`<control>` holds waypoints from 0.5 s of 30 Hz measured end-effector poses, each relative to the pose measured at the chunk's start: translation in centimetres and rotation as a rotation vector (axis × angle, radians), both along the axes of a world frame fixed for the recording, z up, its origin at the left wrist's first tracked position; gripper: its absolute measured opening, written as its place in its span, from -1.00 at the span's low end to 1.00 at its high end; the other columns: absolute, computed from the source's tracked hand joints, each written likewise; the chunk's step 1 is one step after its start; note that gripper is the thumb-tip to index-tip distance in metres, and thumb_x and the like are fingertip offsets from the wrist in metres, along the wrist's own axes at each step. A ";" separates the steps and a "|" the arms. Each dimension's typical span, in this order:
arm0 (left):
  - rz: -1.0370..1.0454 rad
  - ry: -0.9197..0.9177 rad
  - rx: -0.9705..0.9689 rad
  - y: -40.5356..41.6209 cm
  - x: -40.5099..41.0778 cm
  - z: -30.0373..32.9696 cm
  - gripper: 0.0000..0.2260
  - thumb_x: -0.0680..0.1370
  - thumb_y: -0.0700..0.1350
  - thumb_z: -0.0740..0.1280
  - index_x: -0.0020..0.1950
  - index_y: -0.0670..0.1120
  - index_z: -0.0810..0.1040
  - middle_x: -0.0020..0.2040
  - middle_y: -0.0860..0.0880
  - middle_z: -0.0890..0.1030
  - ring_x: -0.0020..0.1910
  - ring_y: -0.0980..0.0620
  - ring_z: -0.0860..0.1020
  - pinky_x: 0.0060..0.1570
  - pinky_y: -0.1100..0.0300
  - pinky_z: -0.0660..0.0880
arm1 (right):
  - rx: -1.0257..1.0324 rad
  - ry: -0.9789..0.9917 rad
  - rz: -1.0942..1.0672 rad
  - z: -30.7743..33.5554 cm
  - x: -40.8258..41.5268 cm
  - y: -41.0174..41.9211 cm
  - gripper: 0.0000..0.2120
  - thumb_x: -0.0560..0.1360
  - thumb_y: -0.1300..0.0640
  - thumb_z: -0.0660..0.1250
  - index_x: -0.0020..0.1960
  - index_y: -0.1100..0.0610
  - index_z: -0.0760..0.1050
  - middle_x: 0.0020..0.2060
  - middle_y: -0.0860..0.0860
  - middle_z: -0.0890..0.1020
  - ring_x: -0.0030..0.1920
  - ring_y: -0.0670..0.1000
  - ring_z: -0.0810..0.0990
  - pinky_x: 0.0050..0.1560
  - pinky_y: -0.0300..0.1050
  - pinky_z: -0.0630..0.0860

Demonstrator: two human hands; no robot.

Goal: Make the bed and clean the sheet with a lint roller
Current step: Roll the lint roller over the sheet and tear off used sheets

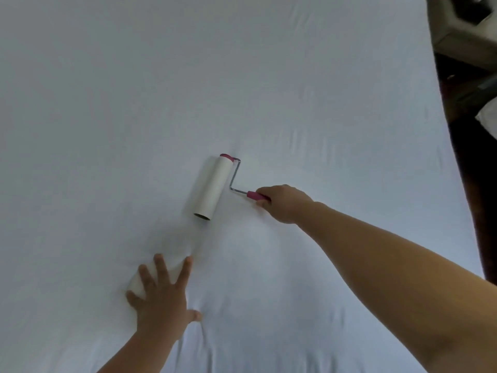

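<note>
A white sheet (134,103) covers the bed and fills most of the view. On it lies a lint roller (211,187) with a white roll, a bent metal rod and a pink handle. My right hand (285,203) grips the pink handle, arm stretched in from the lower right. My left hand (161,294) presses flat on the sheet nearer to me, fingers spread. Under its fingers lies a white rounded thing (150,275), perhaps a wad of used roller paper; I cannot tell whether the hand holds it.
The bed's right edge (454,170) curves down the right side. Beyond it is dark floor (481,184) and a pale piece of furniture (462,28) at the top right. Soft creases run through the sheet near my left wrist.
</note>
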State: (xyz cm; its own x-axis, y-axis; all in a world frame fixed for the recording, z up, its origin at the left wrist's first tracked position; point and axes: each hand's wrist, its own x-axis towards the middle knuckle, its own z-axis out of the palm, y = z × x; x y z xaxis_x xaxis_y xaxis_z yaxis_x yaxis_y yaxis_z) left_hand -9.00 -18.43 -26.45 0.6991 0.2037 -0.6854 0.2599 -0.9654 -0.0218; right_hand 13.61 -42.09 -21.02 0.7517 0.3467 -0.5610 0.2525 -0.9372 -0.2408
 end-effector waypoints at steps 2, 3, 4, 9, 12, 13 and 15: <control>-0.004 0.000 0.010 -0.1 0.1 0.5 0.09 0.33 0.43 0.39 0.50 0.29 -0.40 0.54 -0.20 -0.40 0.54 -0.36 -0.22 0.37 -0.38 0.18 | -0.019 0.001 -0.018 0.2 -0.9 -3.4 -0.78 0.65 -0.12 0.09 0.03 -0.09 0.47 -0.19 -0.12 0.55 -0.13 0.01 0.53 -0.20 -0.10 0.41; -0.009 0.006 0.018 -0.1 0.3 0.9 0.07 0.34 0.41 0.39 0.51 0.29 -0.38 0.55 -0.20 -0.38 0.54 -0.36 -0.20 0.37 -0.35 0.20 | -0.025 0.002 -0.029 0.3 -1.2 -5.1 -0.78 0.64 -0.14 0.09 0.05 -0.10 0.48 -0.19 -0.12 0.55 -0.14 0.01 0.54 -0.19 -0.09 0.43; -0.018 0.016 0.032 -0.3 0.4 1.3 0.05 0.36 0.40 0.38 0.52 0.29 -0.36 0.56 -0.21 -0.35 0.54 -0.36 -0.17 0.38 -0.33 0.22 | -0.028 0.005 -0.042 0.4 -1.6 -6.7 -0.78 0.64 -0.15 0.10 0.07 -0.11 0.49 -0.20 -0.14 0.55 -0.15 0.00 0.54 -0.18 -0.10 0.44; -0.059 -0.017 0.105 -1.0 1.2 2.7 -0.11 0.45 0.41 0.27 0.59 0.22 -0.19 0.59 -0.24 -0.16 0.55 -0.30 0.01 0.43 -0.20 0.20 | -0.052 -0.047 -0.057 1.1 -3.0 -14.3 -0.75 0.63 -0.22 0.08 0.19 -0.22 0.45 -0.15 -0.14 0.59 -0.14 -0.03 0.54 -0.20 -0.12 0.41; -0.079 -0.083 0.065 -1.8 1.7 3.2 -0.23 0.51 0.37 0.20 0.60 0.20 -0.09 0.61 -0.17 -0.16 0.58 -0.22 -0.04 0.46 -0.19 0.15 | -0.069 -0.106 -0.122 1.4 -3.7 -19.7 -0.69 0.62 -0.26 0.07 0.30 -0.29 0.40 -0.02 -0.13 0.64 -0.07 0.00 0.55 -0.12 -0.11 0.42; -0.099 -0.113 0.039 -2.3 1.9 3.3 -0.26 0.53 0.36 0.19 0.60 0.21 -0.08 0.61 -0.13 -0.18 0.59 -0.20 -0.07 0.46 -0.19 0.14 | -0.089 -0.114 -0.148 1.5 -3.7 -21.4 -0.68 0.61 -0.26 0.08 0.32 -0.30 0.40 0.00 -0.13 0.65 -0.06 0.00 0.55 -0.11 -0.11 0.43; -0.139 -0.178 -0.011 -3.6 2.6 3.5 -0.29 0.55 0.34 0.17 0.59 0.22 -0.09 0.62 -0.08 -0.20 0.59 -0.16 -0.12 0.48 -0.18 0.11 | -0.119 -0.117 -0.201 1.7 -3.0 -24.2 -0.68 0.60 -0.27 0.08 0.31 -0.31 0.40 0.00 -0.14 0.65 -0.10 -0.02 0.51 -0.12 -0.12 0.42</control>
